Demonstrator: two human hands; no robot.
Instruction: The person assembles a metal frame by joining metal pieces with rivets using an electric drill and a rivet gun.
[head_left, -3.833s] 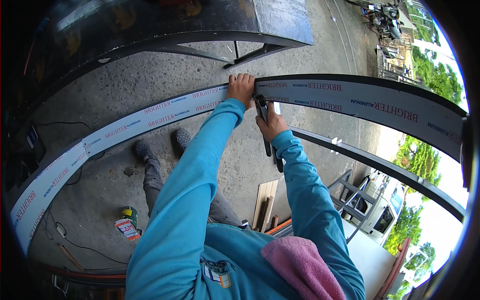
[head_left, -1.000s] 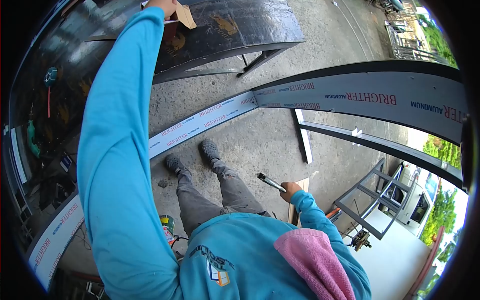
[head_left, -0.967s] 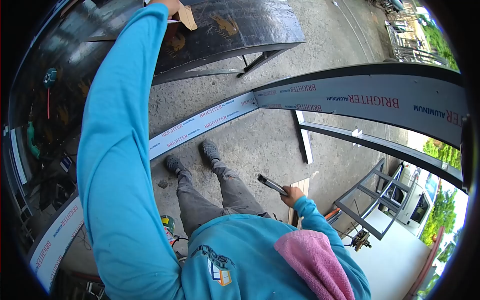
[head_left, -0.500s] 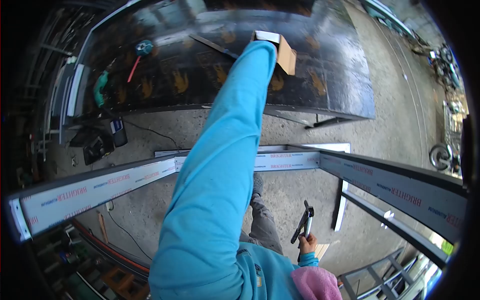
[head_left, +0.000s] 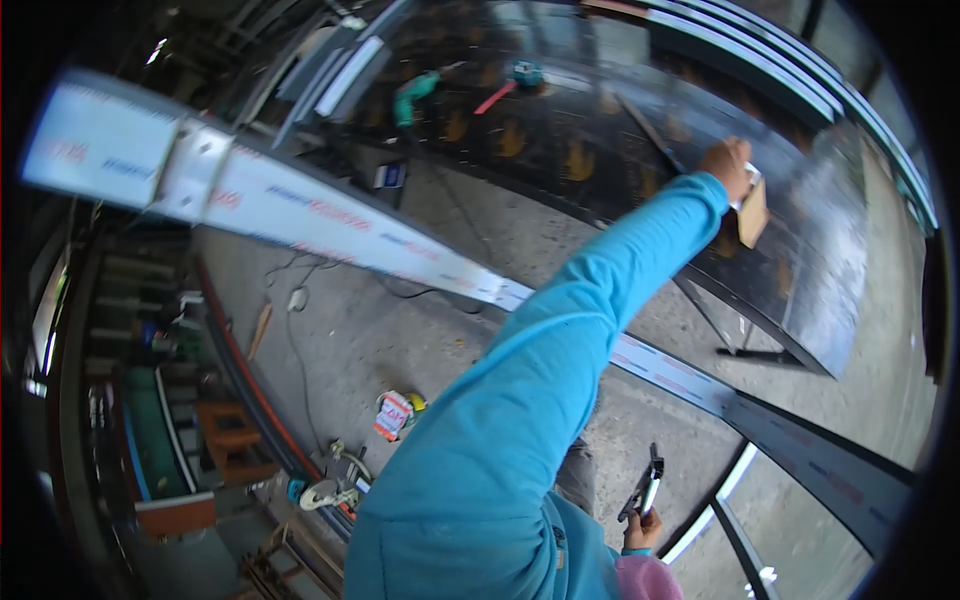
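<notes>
My left hand (head_left: 728, 168) reaches far out on a blue-sleeved arm to a small cardboard box (head_left: 753, 215) on the black table (head_left: 830, 250). Its fingers look closed at the box's white upper edge, and what lies between them is too small to make out. Low in the view, my right hand (head_left: 645, 530) is wrapped round a black and silver hand tool (head_left: 648, 488), held upright near my body. Between me and the table runs a long frame of film-wrapped metal profiles (head_left: 330, 215), passing under my left arm.
On the table lie a green tool (head_left: 412, 95), a round teal tool with a red strip (head_left: 527, 73) and a long dark bar (head_left: 648, 130). Cables, a red and white packet (head_left: 393, 414) and a cutting tool (head_left: 330, 493) are on the floor at left.
The view has swung left and tilted, so table and frame appear shifted and slanted. My left hand, hidden at the box before, now shows above it. The tool remains in my right hand.
</notes>
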